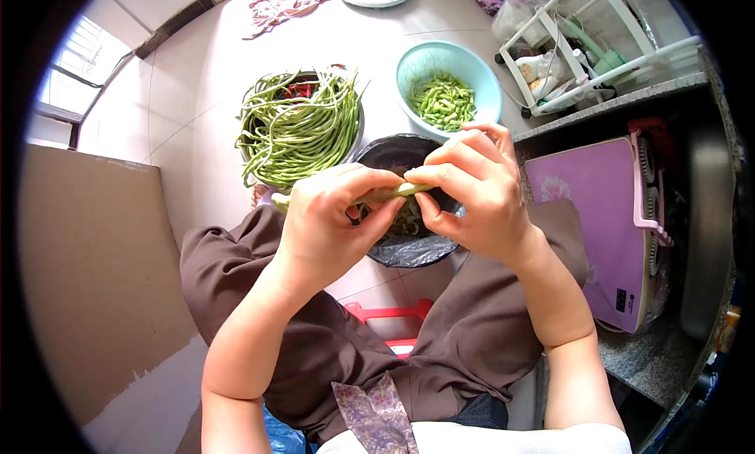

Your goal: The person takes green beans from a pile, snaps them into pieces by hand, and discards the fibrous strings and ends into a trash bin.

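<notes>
A green long bean [411, 189] is stretched between my two hands. My left hand [334, 214] pinches it between thumb and fingers, and a pale green end pokes out on that hand's far left side. At the bean's other end, my right hand [480, 191] pinches with thumb and forefinger, its other fingers raised. Below both hands stands a bin lined with a black plastic bag [417, 252], with scraps inside partly hidden by my fingers. Whole long beans [303, 128] are heaped in a container at the upper left. Short bean pieces [443, 102] lie in a light blue basin [486, 84].
To the right are a pink-purple panel [590, 218] under a stone counter and a white rack [578, 80] holding bottles and bags. A cardboard sheet [94, 273] stands at the left. Between my knees shows a red stool [389, 311]. A patterned cloth [287, 4] lies farther off.
</notes>
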The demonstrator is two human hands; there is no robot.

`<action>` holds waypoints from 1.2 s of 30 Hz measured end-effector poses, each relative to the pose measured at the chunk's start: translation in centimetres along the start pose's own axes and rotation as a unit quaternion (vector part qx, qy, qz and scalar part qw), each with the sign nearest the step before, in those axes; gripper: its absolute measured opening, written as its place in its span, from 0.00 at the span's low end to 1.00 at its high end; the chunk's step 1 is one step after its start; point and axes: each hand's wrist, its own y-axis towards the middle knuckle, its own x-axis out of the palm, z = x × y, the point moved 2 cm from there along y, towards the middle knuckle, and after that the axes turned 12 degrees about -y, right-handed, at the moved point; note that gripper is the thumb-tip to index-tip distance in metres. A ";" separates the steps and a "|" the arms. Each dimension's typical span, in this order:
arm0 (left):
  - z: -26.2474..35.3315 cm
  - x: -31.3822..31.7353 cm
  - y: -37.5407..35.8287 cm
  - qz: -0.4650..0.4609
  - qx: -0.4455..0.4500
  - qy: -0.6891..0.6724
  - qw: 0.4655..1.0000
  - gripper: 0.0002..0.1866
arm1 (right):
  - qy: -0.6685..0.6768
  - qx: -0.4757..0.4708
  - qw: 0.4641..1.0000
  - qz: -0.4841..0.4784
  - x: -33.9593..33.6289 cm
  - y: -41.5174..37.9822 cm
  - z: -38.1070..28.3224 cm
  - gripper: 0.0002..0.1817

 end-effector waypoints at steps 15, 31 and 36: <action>1.5 0.9 0.1 0.098 -0.009 -0.161 0.982 0.07 | 0.532 0.269 0.802 0.023 -0.1 0.7 -0.4 0.06; 0.1 1.5 0.5 0.061 -0.136 -0.490 0.859 0.12 | 0.309 0.245 0.918 0.039 -0.6 1.2 0.4 0.07; 0.1 1.6 0.6 0.042 -0.124 -0.472 0.872 0.11 | 0.175 0.166 0.968 0.064 -1.1 1.3 0.2 0.08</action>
